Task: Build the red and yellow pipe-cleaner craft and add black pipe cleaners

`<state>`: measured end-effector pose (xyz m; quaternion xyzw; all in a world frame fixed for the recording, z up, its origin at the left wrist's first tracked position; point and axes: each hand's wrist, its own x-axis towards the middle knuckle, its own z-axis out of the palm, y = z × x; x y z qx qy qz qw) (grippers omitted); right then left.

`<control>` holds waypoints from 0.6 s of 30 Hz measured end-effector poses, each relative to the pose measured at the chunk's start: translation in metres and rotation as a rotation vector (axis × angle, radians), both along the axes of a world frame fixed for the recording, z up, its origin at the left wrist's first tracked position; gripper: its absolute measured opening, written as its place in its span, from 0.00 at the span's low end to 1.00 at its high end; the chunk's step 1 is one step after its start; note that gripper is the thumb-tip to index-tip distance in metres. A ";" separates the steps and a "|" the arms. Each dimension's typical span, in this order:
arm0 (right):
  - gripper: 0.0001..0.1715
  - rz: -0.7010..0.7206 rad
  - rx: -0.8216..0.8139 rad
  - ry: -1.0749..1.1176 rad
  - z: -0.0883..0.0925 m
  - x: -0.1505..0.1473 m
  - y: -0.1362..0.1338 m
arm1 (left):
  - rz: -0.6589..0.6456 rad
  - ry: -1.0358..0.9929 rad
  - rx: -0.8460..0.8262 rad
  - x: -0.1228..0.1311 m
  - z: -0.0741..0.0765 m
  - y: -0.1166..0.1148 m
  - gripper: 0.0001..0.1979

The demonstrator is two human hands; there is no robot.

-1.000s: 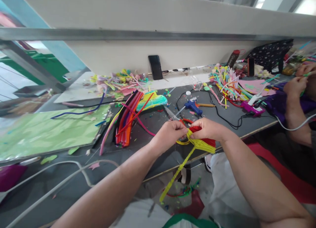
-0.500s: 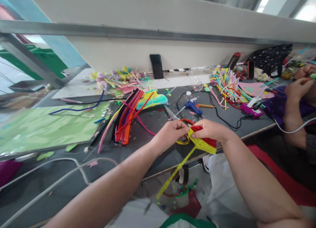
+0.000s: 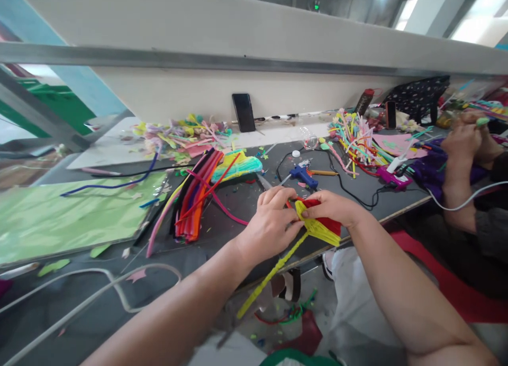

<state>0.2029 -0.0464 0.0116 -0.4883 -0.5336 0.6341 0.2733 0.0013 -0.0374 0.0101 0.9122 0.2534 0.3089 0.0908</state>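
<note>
The yellow piece (image 3: 320,232) juts below our right hand (image 3: 332,205), pinched under its thumb — our left hand (image 3: 272,222) curls half-closed beside it, grip unclear to us.

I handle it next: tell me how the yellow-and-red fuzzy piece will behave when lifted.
The yellow-and-red fuzzy piece is probably light, since it looks made of thin strands. Its long twisted yellow stem seems fairly stiff, jutting out nearly straight with no hand on it. The fuzzy surface likely resists slipping.
</note>
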 end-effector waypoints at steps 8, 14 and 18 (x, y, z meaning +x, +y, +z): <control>0.16 -0.011 0.054 -0.007 -0.002 -0.002 -0.001 | 0.152 -0.051 -0.229 0.014 -0.015 -0.003 0.05; 0.16 0.005 0.112 -0.005 -0.001 -0.003 -0.002 | 0.155 -0.156 -0.397 0.015 -0.020 -0.003 0.04; 0.15 0.045 0.174 -0.047 -0.002 -0.001 -0.001 | 0.111 -0.120 -0.451 0.012 -0.011 0.001 0.04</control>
